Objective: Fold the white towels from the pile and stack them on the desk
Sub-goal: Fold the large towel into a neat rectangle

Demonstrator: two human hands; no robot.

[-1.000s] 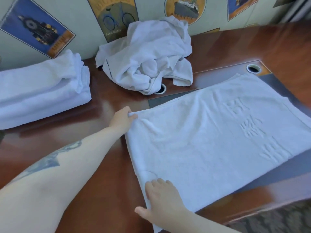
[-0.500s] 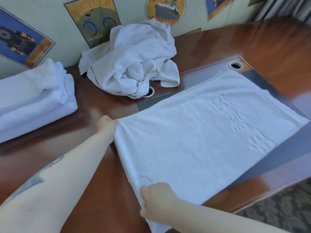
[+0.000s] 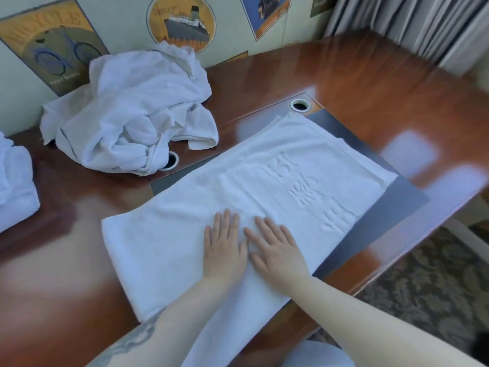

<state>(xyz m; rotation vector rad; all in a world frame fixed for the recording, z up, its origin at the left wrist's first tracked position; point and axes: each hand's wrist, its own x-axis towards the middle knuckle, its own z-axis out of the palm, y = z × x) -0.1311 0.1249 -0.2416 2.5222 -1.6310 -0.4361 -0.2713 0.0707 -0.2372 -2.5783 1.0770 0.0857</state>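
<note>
On bench [image 3: 370,75], just right of crumpled pile [image 3: 132,109]: spread towel [image 3: 264,181], embossed face up. Left hand [image 3: 223,250], right hand [image 3: 275,250] flat, fingers straight, pressing its near half. Soft, limp, light; judge corners best grip.

Glossy wooden desk [image 3: 370,83] carries: flat towel [image 3: 264,186] centre, crumpled pile [image 3: 132,115] upper left, folded stack [image 3: 13,189] left edge.

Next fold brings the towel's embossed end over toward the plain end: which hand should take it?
Probably the right hand: it lies flat on the towel nearer the embossed end; the left hand would cross over it.
</note>
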